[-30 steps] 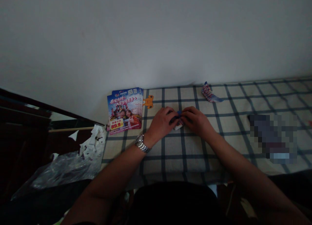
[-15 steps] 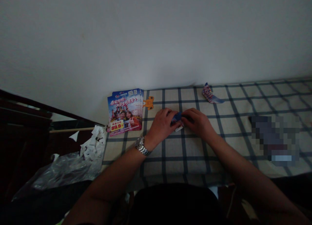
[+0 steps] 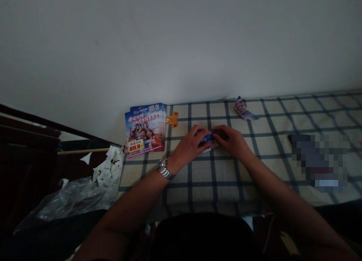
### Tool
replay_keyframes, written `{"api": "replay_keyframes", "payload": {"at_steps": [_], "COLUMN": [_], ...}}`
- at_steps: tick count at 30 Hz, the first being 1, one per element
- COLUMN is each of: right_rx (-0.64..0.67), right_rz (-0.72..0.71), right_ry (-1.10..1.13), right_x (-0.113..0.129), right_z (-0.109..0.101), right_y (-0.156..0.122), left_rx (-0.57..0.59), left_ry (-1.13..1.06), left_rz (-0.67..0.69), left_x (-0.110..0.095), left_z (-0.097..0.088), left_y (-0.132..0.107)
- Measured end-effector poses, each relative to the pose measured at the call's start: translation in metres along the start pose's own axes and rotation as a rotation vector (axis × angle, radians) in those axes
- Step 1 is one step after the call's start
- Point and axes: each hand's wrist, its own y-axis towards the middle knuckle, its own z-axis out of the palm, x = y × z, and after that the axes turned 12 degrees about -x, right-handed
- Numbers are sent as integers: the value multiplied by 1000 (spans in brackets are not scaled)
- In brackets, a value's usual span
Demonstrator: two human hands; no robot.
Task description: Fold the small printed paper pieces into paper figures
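Note:
Between my two hands is a small folded paper flyer (image 3: 207, 137), blue on its upper part with a pale edge below. My left hand (image 3: 195, 141), with a metal watch (image 3: 164, 169) on its wrist, grips the flyer's left side between thumb and fingers. The fingers of my right hand (image 3: 228, 139) pinch its right end. Much of the flyer is hidden by my fingers. To the left lies a stack of printed flyers (image 3: 145, 131) in blue and pink. A crumpled flyer (image 3: 244, 110) rests near the wall on the right.
A checked cloth (image 3: 226, 181) covers the surface, which meets a pale wall (image 3: 181, 46). An orange bear-shaped piece (image 3: 172, 119) lies beside the stack. Clear plastic (image 3: 76, 198) and torn white paper (image 3: 109, 166) are at the lower left. A blurred-out dark object (image 3: 313, 159) lies at right.
My fingers have shifted slightly on the folded flyer, and more of its blue side shows between them. The stack and the crumpled flyer have stayed in place.

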Motion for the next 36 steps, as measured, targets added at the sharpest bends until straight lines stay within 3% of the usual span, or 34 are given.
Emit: {"api": "replay_keyframes", "payload": {"at_steps": [7,11,18,27,36], "right_rx": [-6,-26,-35,59,26], "right_rz": [140,198,227,231,200], "right_ry": [260,373,454,344,299], "right_x": [-3,2,3,5,7], "right_z": [0,-1,0,-4,-5], "right_y": [-1,1,1,2,0], "left_rx": [-110,-107,-142,-132,-152], "left_ry": [-153,-231,-272,-263,-341], "left_rz": [-180,-257,-266,-236,-295], "left_x": [0,4,9,4,2], "left_z": [-2,-1,0,-4,-4], "left_y": [2,3,3,4,5]}}
